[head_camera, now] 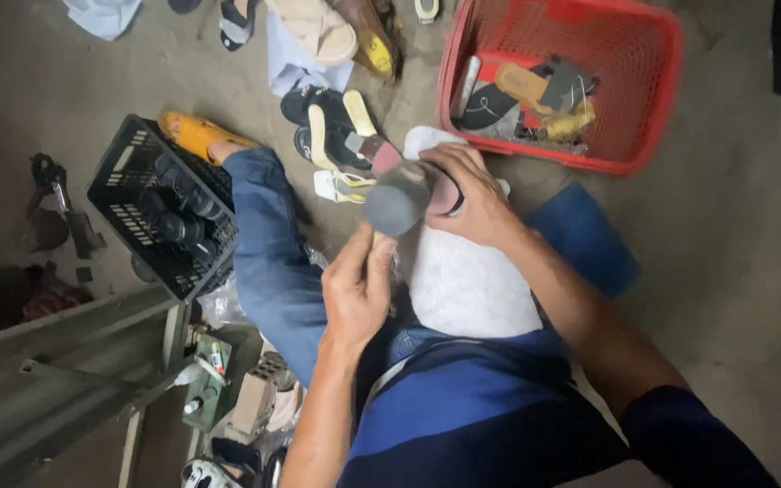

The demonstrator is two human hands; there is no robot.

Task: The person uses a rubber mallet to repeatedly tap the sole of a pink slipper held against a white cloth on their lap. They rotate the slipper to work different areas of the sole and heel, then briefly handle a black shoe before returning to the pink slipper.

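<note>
My right hand (474, 194) grips a shoe with a dark sole (445, 192) over a white cloth (467, 280) on my lap. A round grey shoe last or anvil head (397, 203) sits just left of the shoe, blurred. My left hand (357, 289) is closed around something below that grey head; what it holds is hidden by the fingers. A reddish-brown piece (377, 149) pokes out beyond the grey head.
A red plastic basket (653, 54) with soles and scraps stands at the upper right. A black crate (137, 212) with dark bottles sits left. Sandals (332, 122) lie scattered on the concrete floor ahead. A metal frame (65, 361) and small bottles are at lower left.
</note>
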